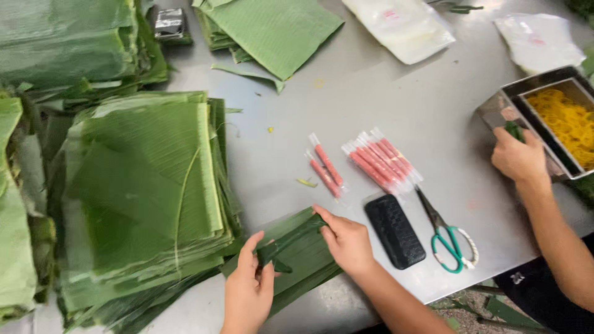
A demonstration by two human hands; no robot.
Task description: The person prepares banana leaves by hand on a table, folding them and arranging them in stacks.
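Both hands on the leaf roll (289, 242) at the table's (383, 99) near edge: left hand (249, 286) pinches one end, right hand (348, 241) closes fingers over the other. Light, pliant, waxy-smooth, it looks prone to splitting along its ribs, so the ends seem the safest hold. Flat leaf stack (142, 192) lies left; wrapped pink sticks (371, 162) and scissors (447, 235) right.

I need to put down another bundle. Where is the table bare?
Bare metal lies between the upper leaf stack, the sausages and the tray. Crowded: the left side under leaf piles, and around both hands, case and scissors.
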